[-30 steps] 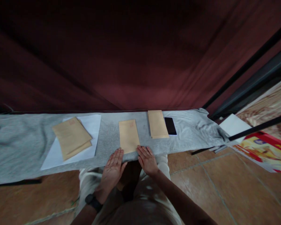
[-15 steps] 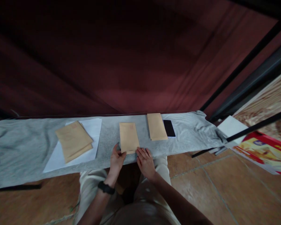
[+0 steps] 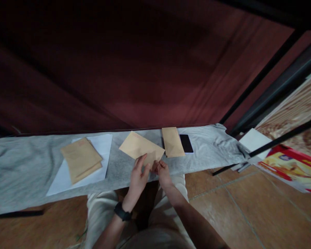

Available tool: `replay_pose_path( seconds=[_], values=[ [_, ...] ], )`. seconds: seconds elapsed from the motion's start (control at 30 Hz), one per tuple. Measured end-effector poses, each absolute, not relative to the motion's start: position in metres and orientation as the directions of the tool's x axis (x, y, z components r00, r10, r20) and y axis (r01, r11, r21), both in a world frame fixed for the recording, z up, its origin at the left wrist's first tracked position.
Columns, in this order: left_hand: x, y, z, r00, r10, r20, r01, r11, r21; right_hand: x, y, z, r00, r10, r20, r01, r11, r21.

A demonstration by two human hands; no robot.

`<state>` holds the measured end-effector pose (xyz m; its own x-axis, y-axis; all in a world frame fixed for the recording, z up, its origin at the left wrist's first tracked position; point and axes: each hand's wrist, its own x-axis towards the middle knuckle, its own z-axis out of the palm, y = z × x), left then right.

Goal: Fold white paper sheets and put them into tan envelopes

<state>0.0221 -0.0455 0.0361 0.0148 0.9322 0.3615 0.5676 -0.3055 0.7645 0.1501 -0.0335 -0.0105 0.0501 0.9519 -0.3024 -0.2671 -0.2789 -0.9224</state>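
Note:
A brown paper envelope (image 3: 140, 146) lies slantwise before me, its near right end slightly raised. My right hand (image 3: 163, 172) has its fingers closed on the near edge of that envelope. Against the envelope's near side is my left hand (image 3: 139, 174), with fingers stretched and the thumb apart; its fingertips overlap the paper. Just to the right lies a small stack of brown envelopes (image 3: 173, 141). More brown envelopes (image 3: 81, 159) rest at the left on sheets of white paper (image 3: 107, 152).
A grey cloth (image 3: 207, 148) covers the narrow table. Beside the right stack lies a dark phone (image 3: 186, 143). Behind rises a dark red curtain (image 3: 145, 86). Black metal bars (image 3: 264, 72) and a red and yellow box (image 3: 295, 166) stand on the right.
The middle envelope has turned from upright to slanted, its near end swinging right. My right hand now grips its near edge, and my left hand has shifted right, off its former corner grip.

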Motion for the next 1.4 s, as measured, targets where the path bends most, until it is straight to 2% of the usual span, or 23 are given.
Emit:
replay_pose_path(
  seconds=[0.07,0.13,0.3,0.43,0.63,0.83,0.97,1.07,1.17,1.3,1.4],
  values=[
    [0.014,-0.040,0.017,0.067,0.926,0.371,0.682,-0.314,0.660,0.149,-0.038,-0.016,0.030,0.920,-0.391,-0.411,-0.345,-0.844],
    [0.009,-0.035,-0.005,0.139,0.923,0.358,0.750,-0.334,0.571,0.149,-0.046,-0.022,-0.001,0.909,-0.417,-0.428,-0.377,-0.821],
    [0.014,-0.023,-0.042,0.329,0.911,0.249,0.831,-0.404,0.383,0.156,-0.050,-0.024,-0.098,0.862,-0.497,-0.344,-0.498,-0.796],
    [0.017,-0.006,-0.047,0.374,0.912,0.167,0.860,-0.408,0.307,0.162,-0.042,-0.018,-0.179,0.819,-0.545,-0.255,-0.574,-0.778],
    [-0.003,0.034,-0.048,0.309,0.922,0.231,0.886,-0.368,0.283,0.161,-0.040,-0.022,-0.153,0.802,-0.577,-0.255,-0.596,-0.761],
    [-0.020,0.057,-0.041,0.152,0.972,0.181,0.963,-0.186,0.193,0.159,-0.034,-0.025,-0.139,0.737,-0.661,-0.218,-0.674,-0.706],
    [-0.017,0.047,-0.037,0.099,0.977,0.190,0.976,-0.133,0.172,0.157,-0.037,-0.026,-0.118,0.759,-0.640,-0.231,-0.648,-0.726],
    [-0.007,0.023,-0.036,0.149,0.974,0.170,0.961,-0.183,0.205,0.155,-0.041,-0.031,-0.091,0.805,-0.586,-0.252,-0.588,-0.769],
    [0.007,-0.009,-0.038,0.254,0.963,0.093,0.908,-0.271,0.320,0.152,-0.044,-0.037,-0.070,0.855,-0.514,-0.271,-0.512,-0.815],
    [0.026,-0.050,-0.044,0.281,0.955,0.094,0.769,-0.283,0.573,0.149,-0.046,-0.041,-0.028,0.922,-0.386,-0.257,-0.379,-0.889],
    [0.033,-0.068,-0.035,0.172,0.982,0.078,0.578,-0.165,0.800,0.154,-0.047,-0.033,-0.003,0.950,-0.313,-0.226,-0.306,-0.925]
  ],
)
